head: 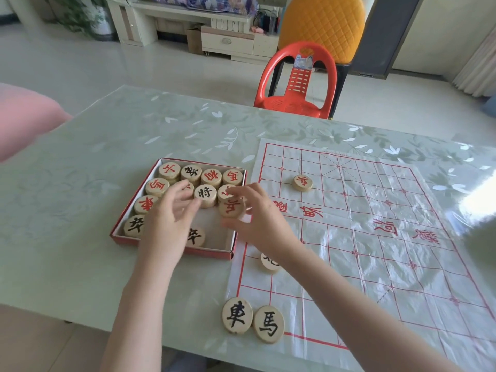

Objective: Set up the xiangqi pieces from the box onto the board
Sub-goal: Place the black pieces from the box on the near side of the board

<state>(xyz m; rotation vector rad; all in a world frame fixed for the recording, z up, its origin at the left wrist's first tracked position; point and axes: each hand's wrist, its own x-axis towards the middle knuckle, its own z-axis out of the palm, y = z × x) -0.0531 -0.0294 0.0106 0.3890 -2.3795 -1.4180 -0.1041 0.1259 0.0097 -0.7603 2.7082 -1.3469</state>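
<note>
Head view. A table (107,146) under a glossy pale-green leaf-print cover carries a shallow red box (171,247) with a white inside. Just to the box's right lies the board (402,264), a thin crinkled white sheet printed with a red grid and with red characters across its middle band. The pieces (205,194) are round discs of pale wood, each bearing one character in red or black; in the box they lie face up in rows, crowded at the far side, with white floor bare at the near right. The left hand (171,218) hovers over the middle of the box, fingers loosely spread and gripping nothing; whether the fingertips touch a disc cannot be told through the blur. The right hand (259,218) is at the box's right wall and pinches a red-lettered held piece (230,208) between thumb and fingers. On the board, a red piece (302,182) sits on the far half near the left side. A black piece (269,264) near the left edge is half hidden by the right forearm. The 車 piece (237,314) and 馬 piece (268,324), both black-lettered, lie touching side by side at the near left corner. Beyond the table stand a red chair (295,84) and a yellow chair (322,25).
</note>
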